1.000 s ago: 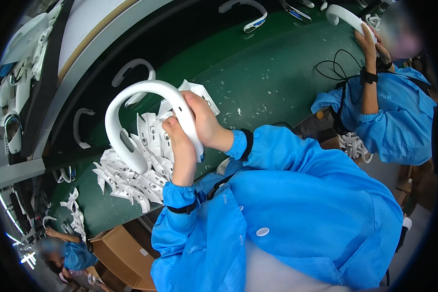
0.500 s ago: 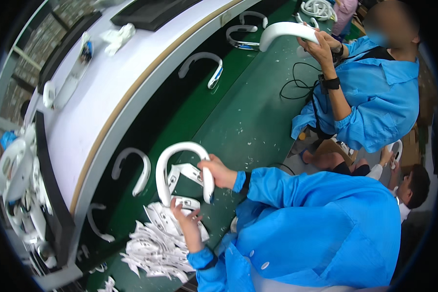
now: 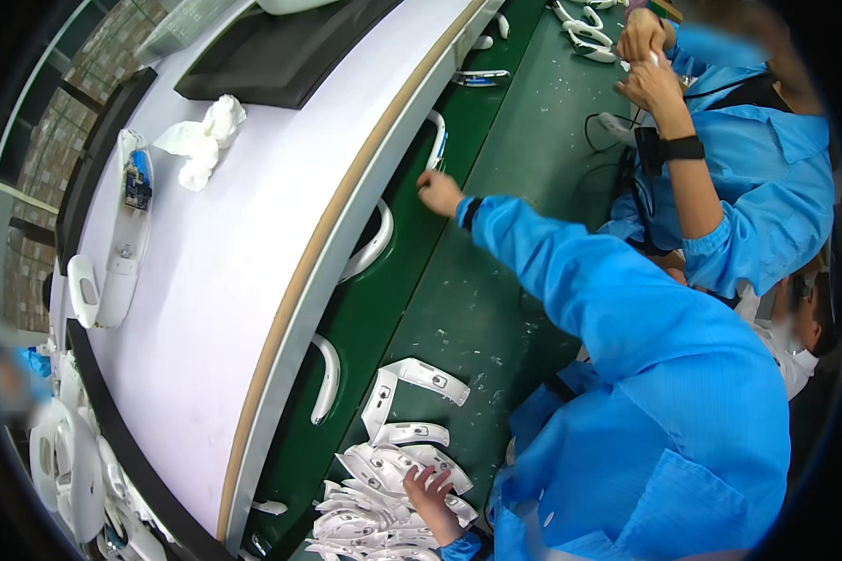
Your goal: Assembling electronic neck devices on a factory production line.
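Note:
My right hand (image 3: 439,193) reaches out over the green bench, its bent fingers at the near end of a curved white part (image 3: 438,134) with a blue mark. Blur hides whether they grip it or only touch it. My left hand (image 3: 428,496) has its fingers spread, holding nothing, over a heap of white shell pieces (image 3: 360,519). Two longer white shells (image 3: 430,379) lie at an angle beyond the heap. More curved white parts rest along the dark green strip, one (image 3: 372,245) partly hidden by the shelf edge and another (image 3: 325,379) closer to the heap.
A raised white shelf (image 3: 243,271) with a wooden edge runs along the left. It bears crumpled white paper (image 3: 206,140), an opened white housing (image 3: 126,234) and a black pad (image 3: 281,51). A co-worker in a blue coat (image 3: 748,178) works at the upper right, near black cables (image 3: 594,126).
The U-shaped white part is gone from between my hands. My right hand has moved away up the bench; my left hand has dropped lower over the heap. The view has shifted.

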`<control>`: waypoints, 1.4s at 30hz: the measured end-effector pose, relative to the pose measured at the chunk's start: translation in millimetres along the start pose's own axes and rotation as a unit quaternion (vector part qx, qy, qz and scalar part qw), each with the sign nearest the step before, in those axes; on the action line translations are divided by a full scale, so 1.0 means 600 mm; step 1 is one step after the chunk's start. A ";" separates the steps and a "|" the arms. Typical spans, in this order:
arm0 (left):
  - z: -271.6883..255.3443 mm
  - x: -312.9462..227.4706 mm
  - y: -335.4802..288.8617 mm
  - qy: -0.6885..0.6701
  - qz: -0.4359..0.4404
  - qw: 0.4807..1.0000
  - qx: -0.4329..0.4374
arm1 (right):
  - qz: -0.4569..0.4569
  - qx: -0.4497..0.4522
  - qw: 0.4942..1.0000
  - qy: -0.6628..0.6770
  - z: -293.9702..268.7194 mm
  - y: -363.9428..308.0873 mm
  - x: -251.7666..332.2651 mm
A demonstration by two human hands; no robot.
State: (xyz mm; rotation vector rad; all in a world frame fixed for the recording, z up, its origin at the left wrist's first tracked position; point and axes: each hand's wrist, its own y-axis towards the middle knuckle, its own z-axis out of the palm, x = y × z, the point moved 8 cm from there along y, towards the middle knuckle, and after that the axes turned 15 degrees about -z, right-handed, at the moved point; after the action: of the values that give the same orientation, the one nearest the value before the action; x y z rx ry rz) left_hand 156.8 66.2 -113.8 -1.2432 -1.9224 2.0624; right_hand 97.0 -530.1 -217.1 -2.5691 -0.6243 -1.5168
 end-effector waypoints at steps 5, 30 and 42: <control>0.012 0.006 -0.003 -0.006 -0.030 0.999 0.008 | 0.038 0.078 0.970 -0.227 -0.055 0.054 -0.019; 0.256 -0.126 0.004 0.049 -0.015 0.962 0.269 | -0.237 0.215 0.947 0.018 -0.128 -0.487 0.386; 0.136 -0.070 -0.146 -0.229 0.154 0.921 0.275 | 0.052 0.111 0.992 0.026 -0.293 -0.130 0.122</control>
State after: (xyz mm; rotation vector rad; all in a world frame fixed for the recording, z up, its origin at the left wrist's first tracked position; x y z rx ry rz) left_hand 97.4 -3.5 -25.8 -1.0314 -1.1333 2.9868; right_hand -46.4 -486.7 -76.2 -2.3510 -0.6057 -1.3922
